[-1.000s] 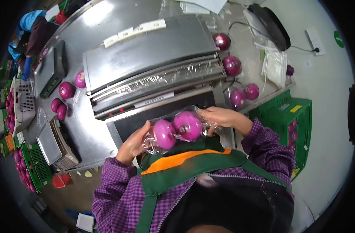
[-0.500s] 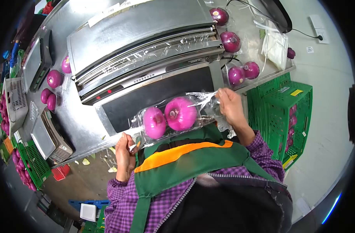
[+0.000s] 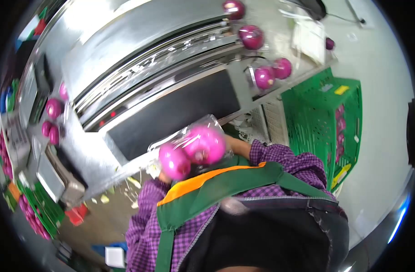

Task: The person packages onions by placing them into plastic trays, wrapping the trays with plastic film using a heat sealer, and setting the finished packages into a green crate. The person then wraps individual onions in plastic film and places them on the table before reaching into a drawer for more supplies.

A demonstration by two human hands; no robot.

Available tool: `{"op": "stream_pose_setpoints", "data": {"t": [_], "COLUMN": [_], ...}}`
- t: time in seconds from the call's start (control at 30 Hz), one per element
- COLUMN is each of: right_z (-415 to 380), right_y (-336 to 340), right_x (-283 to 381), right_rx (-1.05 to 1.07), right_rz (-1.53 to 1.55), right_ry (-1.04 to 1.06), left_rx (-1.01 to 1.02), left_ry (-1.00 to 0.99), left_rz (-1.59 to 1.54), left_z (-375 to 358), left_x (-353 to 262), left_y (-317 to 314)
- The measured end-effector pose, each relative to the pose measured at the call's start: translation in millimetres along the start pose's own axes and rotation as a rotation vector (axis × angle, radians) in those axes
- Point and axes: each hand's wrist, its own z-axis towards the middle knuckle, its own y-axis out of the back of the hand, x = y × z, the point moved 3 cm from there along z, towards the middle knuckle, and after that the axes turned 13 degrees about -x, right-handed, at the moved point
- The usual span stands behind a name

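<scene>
1. Steel counter (image 3: 91, 158) carries a film-wrapping machine (image 3: 157, 77).
2. Two red onions (image 3: 205, 146) in clear film (image 3: 209, 121) are at the counter's front edge.
3. Left hand (image 3: 164, 177) and right hand (image 3: 233, 145) are mostly hidden behind them; I cannot tell finger spread or grip.
4. Loose film could let an onion slip and drop.
5. Green crate (image 3: 307, 113), right, and white crate (image 3: 19, 136), far left, hold more red onions (image 3: 340, 127).

Sleeves (image 3: 287, 158) are purple-checked, the apron (image 3: 225, 186) green with an orange band (image 3: 193, 182), the black garment (image 3: 266, 231) zip-edged.
</scene>
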Motion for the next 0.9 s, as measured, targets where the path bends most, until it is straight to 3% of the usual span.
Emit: {"op": "stream_pose_setpoints", "data": {"t": [0.07,0.13,0.33,0.4,0.5,0.53,0.6,0.63,0.73,0.77,0.8,0.9], "right_z": [-8,-5,-42,-34,-43,-58,-78,-82,-119,-121,-140,-155], "right_y": [-5,-2,-8,4,10,5,10,18,40,49,55,74], "right_x": [8,17,34,29,45,56,68,63,49,37,40,51], "right_rx": [0.225,0.105,0.141,0.120,0.006,-0.015,0.087,0.351,0.165,0.186,-0.210,-0.168], "right_rz": [0.317,-0.309,0.141,0.132,-0.307,-0.300,0.256,0.502,0.708,0.722,-0.017,0.475], "right_ry": [-0.059,0.515,0.387,0.491,1.040,1.068,0.723,0.637,0.605,0.683,1.078,1.030], "left_rx": [0.081,0.119,0.100,0.111,0.130,0.134,0.142,0.150,0.173,0.189,0.211,0.303], "left_ry": [-0.093,-0.153,-0.166,-0.137,-0.134,-0.146,-0.171,-0.173,-0.188,-0.197,-0.204,-0.189], "left_rz": [-0.022,-0.012,0.087,0.132,0.199,0.216,0.233,0.248,0.289,0.300,0.306,0.335], "left_z": [-1,1,-36,-52,-53,-50,-36,-32,-14,-11,-10,-8], "left_x": [-22,-32,-47,-54,-54,-52,-50,-44,-40,-38,-36,-25], "left_y": [-29,-55,-73,-71,-88,-97,-126,-138,-172,-184,-194,-231]}}
